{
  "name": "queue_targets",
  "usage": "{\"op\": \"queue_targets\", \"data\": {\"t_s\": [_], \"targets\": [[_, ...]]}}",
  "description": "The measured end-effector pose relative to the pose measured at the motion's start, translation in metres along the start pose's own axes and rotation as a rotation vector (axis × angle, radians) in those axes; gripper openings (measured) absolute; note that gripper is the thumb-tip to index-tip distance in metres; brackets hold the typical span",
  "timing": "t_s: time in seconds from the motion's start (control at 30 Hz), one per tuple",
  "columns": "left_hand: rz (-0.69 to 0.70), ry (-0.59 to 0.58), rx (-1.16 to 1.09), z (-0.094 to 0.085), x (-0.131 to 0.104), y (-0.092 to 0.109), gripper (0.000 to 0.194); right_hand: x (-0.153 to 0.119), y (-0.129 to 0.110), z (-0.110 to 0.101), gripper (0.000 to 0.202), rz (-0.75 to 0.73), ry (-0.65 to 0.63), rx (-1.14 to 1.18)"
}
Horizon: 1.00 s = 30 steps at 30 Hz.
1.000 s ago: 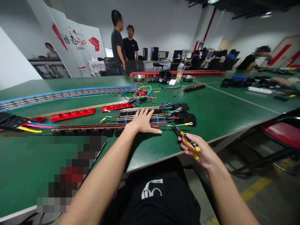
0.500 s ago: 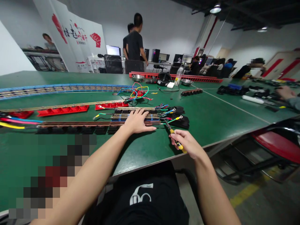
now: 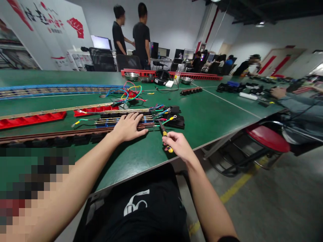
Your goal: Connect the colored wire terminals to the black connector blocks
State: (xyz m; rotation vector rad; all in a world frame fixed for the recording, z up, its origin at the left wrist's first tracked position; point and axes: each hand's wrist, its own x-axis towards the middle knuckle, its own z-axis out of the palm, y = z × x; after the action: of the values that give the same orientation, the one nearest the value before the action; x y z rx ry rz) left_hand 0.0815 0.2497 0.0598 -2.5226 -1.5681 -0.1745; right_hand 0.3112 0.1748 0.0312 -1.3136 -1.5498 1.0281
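Note:
My left hand (image 3: 128, 127) lies flat with its fingers spread over a bundle of long metal-striped track rails (image 3: 108, 120) with blue and black supports. In my right hand (image 3: 177, 144) is a pair of pliers (image 3: 164, 133) with yellow-and-black handles, closed in my fingers. Its dark narrow jaws reach the right end of the rails, among thin coloured wires; whether they grip a wire cannot be made out. A green-yellow wire with a ring terminal (image 3: 174, 117) sticks out there, beside black end blocks (image 3: 178, 122). A brown rail strip (image 3: 58, 134) runs leftward under my left forearm.
Red supports (image 3: 96, 111), a blue track (image 3: 63, 90) and tangled wires (image 3: 132, 93) lie beyond the rails. Metal bowls (image 3: 132, 76), a bottle (image 3: 177, 74) and a long red frame (image 3: 202, 74) stand farther back. Another person's hand (image 3: 278, 92) is at right, near a red stool (image 3: 267, 138).
My view has turned right, so the table and both hands appear farther left. My left hand stays on the rails and the pliers stay at the wire end. Two standing people have moved apart.

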Motion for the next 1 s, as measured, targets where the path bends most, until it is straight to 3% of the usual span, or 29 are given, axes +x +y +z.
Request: {"op": "queue_targets", "data": {"t_s": [0.27,0.73,0.87,1.0], "targets": [[0.013,0.002,-0.008,-0.001,-0.003,0.003,0.08,-0.005,0.002,-0.001,0.031,-0.082,0.004,-0.019],[-0.02,0.058,-0.006,0.0,0.0,0.005,0.074,-0.004,-0.027,0.002,0.031,-0.201,-0.009,-0.509],[-0.034,0.074,-0.008,0.001,0.001,0.005,0.071,0.005,-0.018,-0.004,0.028,-0.147,-0.024,-0.38],[-0.056,0.09,-0.008,0.003,0.002,0.005,0.069,0.013,-0.008,-0.013,0.025,-0.054,-0.11,-0.014]]}}
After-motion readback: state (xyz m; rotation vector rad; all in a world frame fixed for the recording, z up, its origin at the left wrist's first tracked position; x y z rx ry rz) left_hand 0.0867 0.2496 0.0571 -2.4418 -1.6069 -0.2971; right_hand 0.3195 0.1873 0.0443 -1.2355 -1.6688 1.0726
